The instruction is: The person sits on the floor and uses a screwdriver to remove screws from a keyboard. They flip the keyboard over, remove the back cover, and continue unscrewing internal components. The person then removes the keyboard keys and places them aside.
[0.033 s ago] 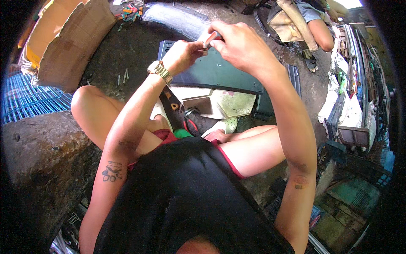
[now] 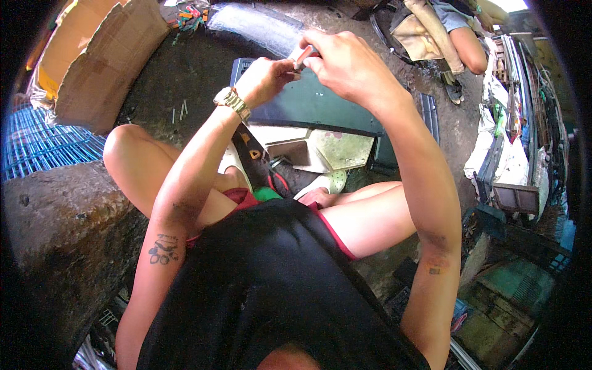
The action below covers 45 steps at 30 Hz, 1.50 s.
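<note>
Held up in front of me, my right hand [image 2: 350, 65] grips a small grey and orange-red piece [image 2: 306, 57] between thumb and fingers; its exact kind cannot be made out. Against its lower end, the fingertips of my left hand [image 2: 266, 80] are pinched together. What sits in that pinch is too small to name. Beneath both hands lies a large dark grey-green panel [image 2: 320, 106], like a flat casing. A pale, many-sided plate [image 2: 340, 149] rests nearer to me, between my legs. Beside it are pliers with red handles [image 2: 280, 179].
A cardboard box [image 2: 108, 68] stands at the left, above blue wire mesh [image 2: 52, 145] and a rough block [image 2: 68, 228]. Clear plastic sheeting [image 2: 253, 26] lies beyond the panel. Another person's knee [image 2: 472, 54] shows at the far right, above stacked scrap strips [image 2: 524, 111].
My right hand has shifted slightly left, and the small piece in it is tilted a little differently. Both hands stay together over the panel.
</note>
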Each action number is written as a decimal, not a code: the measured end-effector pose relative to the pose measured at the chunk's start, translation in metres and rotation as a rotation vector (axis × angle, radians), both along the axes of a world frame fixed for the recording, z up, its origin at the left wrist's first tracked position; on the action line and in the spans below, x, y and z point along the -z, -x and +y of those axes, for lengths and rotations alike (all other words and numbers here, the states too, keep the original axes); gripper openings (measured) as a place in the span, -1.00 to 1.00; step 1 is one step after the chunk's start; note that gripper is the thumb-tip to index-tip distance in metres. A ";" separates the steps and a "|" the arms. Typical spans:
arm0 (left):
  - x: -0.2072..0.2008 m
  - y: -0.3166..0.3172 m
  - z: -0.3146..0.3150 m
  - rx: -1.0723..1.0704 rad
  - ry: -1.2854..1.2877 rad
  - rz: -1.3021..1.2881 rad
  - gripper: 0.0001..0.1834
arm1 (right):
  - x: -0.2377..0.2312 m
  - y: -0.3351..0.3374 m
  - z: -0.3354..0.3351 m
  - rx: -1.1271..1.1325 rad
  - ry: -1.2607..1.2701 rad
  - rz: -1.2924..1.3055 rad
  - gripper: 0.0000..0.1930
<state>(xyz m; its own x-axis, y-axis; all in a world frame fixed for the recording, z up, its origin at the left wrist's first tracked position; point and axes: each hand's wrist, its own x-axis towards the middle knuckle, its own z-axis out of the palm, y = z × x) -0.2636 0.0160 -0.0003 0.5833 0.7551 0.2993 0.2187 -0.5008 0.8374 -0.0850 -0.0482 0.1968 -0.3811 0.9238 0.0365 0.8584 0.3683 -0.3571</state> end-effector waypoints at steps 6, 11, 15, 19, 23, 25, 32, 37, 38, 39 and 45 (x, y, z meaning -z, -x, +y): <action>0.029 0.011 0.006 -0.011 0.024 0.066 -0.67 | 0.023 0.012 0.011 0.012 0.037 -0.057 -0.78; 0.034 -0.002 0.002 0.017 0.095 -0.014 -0.71 | 0.027 0.009 0.012 0.024 0.052 -0.113 -0.77; 0.028 -0.011 -0.003 0.010 0.012 0.036 -0.74 | 0.028 0.004 0.009 0.018 0.046 -0.182 -0.77; 0.019 -0.012 -0.007 0.032 0.076 0.015 -0.74 | 0.030 0.002 0.008 0.050 0.073 -0.167 -0.78; 0.008 -0.009 -0.010 0.039 0.027 0.108 -0.75 | 0.034 0.005 0.010 0.084 0.056 -0.244 -0.80; 0.005 -0.007 -0.010 0.040 -0.054 0.189 -0.76 | 0.035 0.008 0.011 0.084 0.052 -0.317 -0.79; 0.031 -0.013 -0.001 0.054 0.026 0.195 -0.77 | 0.035 0.012 0.017 -0.127 0.056 -0.301 -0.71; 0.061 -0.019 0.002 0.085 0.129 -0.135 -0.84 | 0.033 0.011 0.018 -0.046 0.139 -0.507 -0.71; 0.065 -0.020 0.003 0.094 0.171 -0.213 -0.84 | 0.031 0.010 0.017 -0.147 -0.001 -0.490 -0.70; 0.067 -0.022 0.005 0.104 0.211 -0.292 -0.85 | 0.030 0.010 0.017 -0.234 -0.087 -0.502 -0.70; 0.053 -0.022 -0.008 -0.021 0.235 -0.269 -0.82 | 0.017 0.015 0.022 -0.028 0.236 -0.443 -0.65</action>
<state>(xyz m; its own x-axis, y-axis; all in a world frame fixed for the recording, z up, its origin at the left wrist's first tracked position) -0.2419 0.0075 -0.0530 0.4908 0.8326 0.2568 -0.0171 -0.2855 0.9582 -0.0996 -0.0260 0.1795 -0.3373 0.8765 -0.3434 0.9374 0.3463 -0.0367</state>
